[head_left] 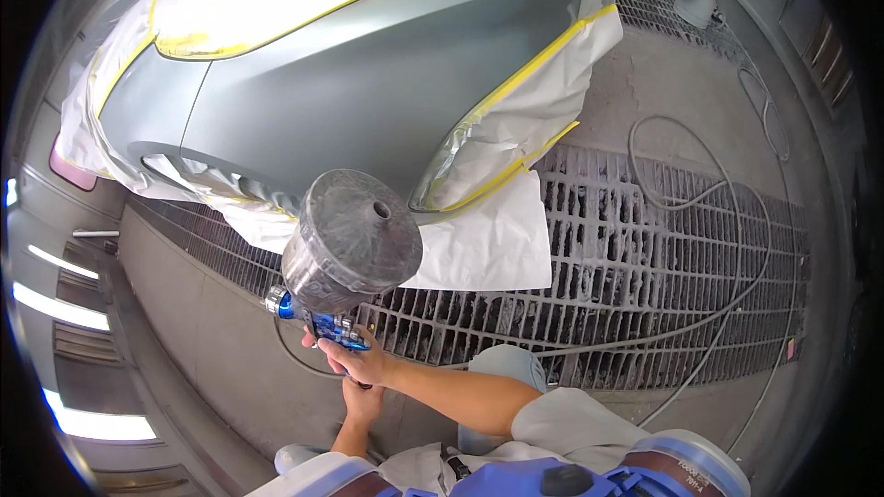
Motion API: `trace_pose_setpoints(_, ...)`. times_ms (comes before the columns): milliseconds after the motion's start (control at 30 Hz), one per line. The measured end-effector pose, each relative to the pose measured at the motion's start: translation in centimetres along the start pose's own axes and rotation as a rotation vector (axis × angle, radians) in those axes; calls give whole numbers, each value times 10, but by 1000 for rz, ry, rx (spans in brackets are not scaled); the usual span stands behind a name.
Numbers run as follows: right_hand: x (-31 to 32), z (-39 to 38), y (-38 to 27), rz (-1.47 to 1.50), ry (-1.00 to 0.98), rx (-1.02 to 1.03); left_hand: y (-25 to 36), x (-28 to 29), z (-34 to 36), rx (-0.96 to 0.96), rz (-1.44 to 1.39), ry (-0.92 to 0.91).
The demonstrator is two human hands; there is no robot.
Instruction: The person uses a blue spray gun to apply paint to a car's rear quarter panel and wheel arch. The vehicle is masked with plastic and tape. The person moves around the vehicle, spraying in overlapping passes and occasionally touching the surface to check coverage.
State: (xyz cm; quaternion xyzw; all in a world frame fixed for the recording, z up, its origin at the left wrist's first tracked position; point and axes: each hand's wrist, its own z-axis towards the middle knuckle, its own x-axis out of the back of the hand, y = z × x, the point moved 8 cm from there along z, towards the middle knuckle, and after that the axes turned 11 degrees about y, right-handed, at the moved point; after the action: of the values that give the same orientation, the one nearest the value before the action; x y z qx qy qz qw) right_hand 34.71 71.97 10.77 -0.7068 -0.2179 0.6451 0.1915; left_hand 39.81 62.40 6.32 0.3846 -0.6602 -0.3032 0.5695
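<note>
On my feed, the spray gun sits below and left of the frame's centre, its large cup overlapping the lower edge of the grey car panel. My right hand has its fingers wrapped around the grip; my left hand is just beneath, and I cannot tell whether its fingers hold anything. I judge that the bulky cup could tip the gun if my grip slackens. The hose, looped across the floor grating at right, could trip a foot; the white masking paper could lift in a draught.
</note>
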Motion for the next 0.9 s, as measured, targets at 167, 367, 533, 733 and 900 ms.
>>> trace_pose_setpoints(167,-6,-9,-6,7,-49,43,0,-3,-10,68,-68,-53)
trace_pose_setpoints(367,0,-20,-14,32,-91,75,2,-21,-31,233,-286,-222)
trace_pose_setpoints(533,5,-46,-39,-330,151,139,33,-23,-50,153,-556,-546)
trace_pose_setpoints(733,-10,-90,-87,-370,340,297,40,-28,-63,158,-616,-773)
trace_pose_setpoints(900,-12,-120,-106,-440,415,224,75,-44,-79,-38,-713,-965)
